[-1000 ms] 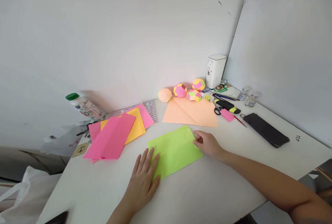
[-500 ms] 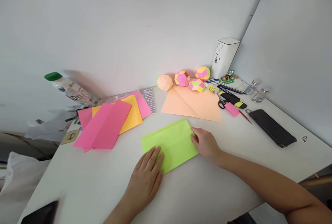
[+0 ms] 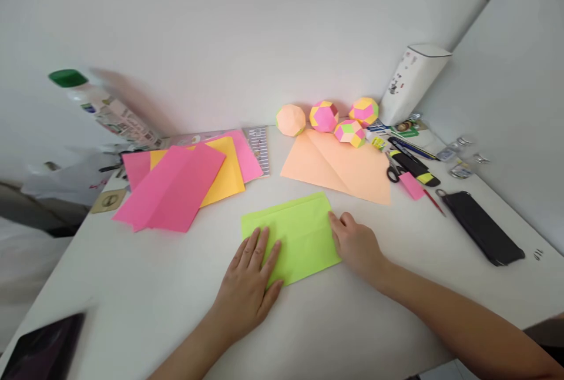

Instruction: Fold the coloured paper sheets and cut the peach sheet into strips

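Note:
A folded sheet of lime-green paper [image 3: 304, 239] lies on the white table, with a fold line across it and a narrow strip showing along its far edge. My left hand [image 3: 249, 283] rests flat on the paper's near left part, fingers spread and thumb apart. At the paper's right edge is my right hand [image 3: 356, 245], its fingers curled in and the index fingertip on the edge near the far corner. The underside of the right hand and its thumb are mostly hidden.
Pink sheets [image 3: 171, 192] and a yellow sheet [image 3: 231, 162] lie at left. A peach sheet [image 3: 335, 165] sits behind, beside several paper balls [image 3: 324, 117]. Scissors [image 3: 393, 173], a black pouch [image 3: 482, 227], a white container [image 3: 412, 83], a bottle [image 3: 114, 113] and a dark device [image 3: 44, 347] surround.
My right index finger has straightened against the paper's right edge, and the left fingers have spread a little. The far strip of the paper looks wider at right. The camera view has shifted.

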Available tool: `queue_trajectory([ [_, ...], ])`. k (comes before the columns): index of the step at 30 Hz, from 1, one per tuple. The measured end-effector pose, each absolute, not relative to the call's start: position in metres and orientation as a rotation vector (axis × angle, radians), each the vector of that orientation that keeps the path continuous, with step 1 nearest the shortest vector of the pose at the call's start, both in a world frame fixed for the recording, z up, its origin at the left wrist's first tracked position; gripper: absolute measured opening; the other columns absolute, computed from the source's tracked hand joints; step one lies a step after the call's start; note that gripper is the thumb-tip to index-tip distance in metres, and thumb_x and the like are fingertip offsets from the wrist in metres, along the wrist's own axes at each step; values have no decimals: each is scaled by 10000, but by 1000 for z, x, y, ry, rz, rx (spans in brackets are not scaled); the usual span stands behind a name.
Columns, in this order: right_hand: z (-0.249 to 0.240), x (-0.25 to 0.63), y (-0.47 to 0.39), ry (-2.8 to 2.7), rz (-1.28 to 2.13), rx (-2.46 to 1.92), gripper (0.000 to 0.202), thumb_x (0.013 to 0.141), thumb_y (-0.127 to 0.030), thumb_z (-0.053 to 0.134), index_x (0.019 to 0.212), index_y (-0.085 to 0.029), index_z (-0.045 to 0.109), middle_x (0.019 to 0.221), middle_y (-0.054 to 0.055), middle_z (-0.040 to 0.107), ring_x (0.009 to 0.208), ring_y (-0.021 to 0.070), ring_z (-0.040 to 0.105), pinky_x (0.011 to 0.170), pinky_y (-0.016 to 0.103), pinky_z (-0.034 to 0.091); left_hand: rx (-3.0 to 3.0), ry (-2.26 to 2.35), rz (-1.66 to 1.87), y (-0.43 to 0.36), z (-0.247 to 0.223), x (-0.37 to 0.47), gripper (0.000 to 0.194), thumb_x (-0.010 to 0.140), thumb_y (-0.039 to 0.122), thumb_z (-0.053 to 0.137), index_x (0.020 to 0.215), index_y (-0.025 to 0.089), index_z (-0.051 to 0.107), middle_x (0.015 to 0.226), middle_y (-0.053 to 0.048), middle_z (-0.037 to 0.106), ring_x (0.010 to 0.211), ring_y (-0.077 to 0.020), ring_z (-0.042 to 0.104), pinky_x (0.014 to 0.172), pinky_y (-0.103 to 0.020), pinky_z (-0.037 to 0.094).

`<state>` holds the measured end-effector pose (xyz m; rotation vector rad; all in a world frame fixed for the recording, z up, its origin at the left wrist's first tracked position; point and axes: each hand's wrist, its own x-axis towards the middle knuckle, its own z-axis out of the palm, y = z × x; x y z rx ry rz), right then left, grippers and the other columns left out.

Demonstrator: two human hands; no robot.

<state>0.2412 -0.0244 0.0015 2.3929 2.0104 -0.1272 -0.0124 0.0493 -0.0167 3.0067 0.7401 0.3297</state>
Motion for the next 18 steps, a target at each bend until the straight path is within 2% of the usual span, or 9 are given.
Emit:
queue_trajectory([
  [7, -8, 246, -26, 2085, 139, 2384, 423, 881, -148, 364, 1260, -147, 552, 765, 70, 518, 437, 89, 307, 407, 270, 186, 2919, 858, 194, 47, -14, -12, 639, 933, 474, 364, 1483, 184, 214, 1565, -129, 38, 1425, -357, 68, 1110, -515, 216],
  [11, -9, 246, -27, 2094, 203, 2357, 413, 875, -124, 367, 1242, -147, 555, 757, 77, 506, 488, 117, 349, 409, 272, 168, 2893, 867, 163, 48, -12, -11, 628, 938, 476, 345, 1475, 170, 238, 1562, -142, 13, 1426, -356, 37, 1113, -520, 200],
  [14, -6, 246, -26, 2139, 312, 2313, 395, 869, -110, 373, 1213, -143, 564, 749, 94, 512, 624, 178, 442, 433, 271, 225, 2876, 877, 160, 48, -12, -12, 629, 934, 483, 344, 1477, 187, 231, 1568, -114, 23, 1429, -344, 20, 1117, -516, 191],
  [18, -1, 246, -22, 2217, 452, 2229, 341, 892, -129, 370, 1151, -99, 591, 812, 129, 559, 801, 248, 475, 555, 321, 355, 2878, 888, 179, 49, -14, -14, 640, 928, 515, 341, 1468, 183, 257, 1567, -124, 61, 1430, -340, 42, 1122, -496, 179],
])
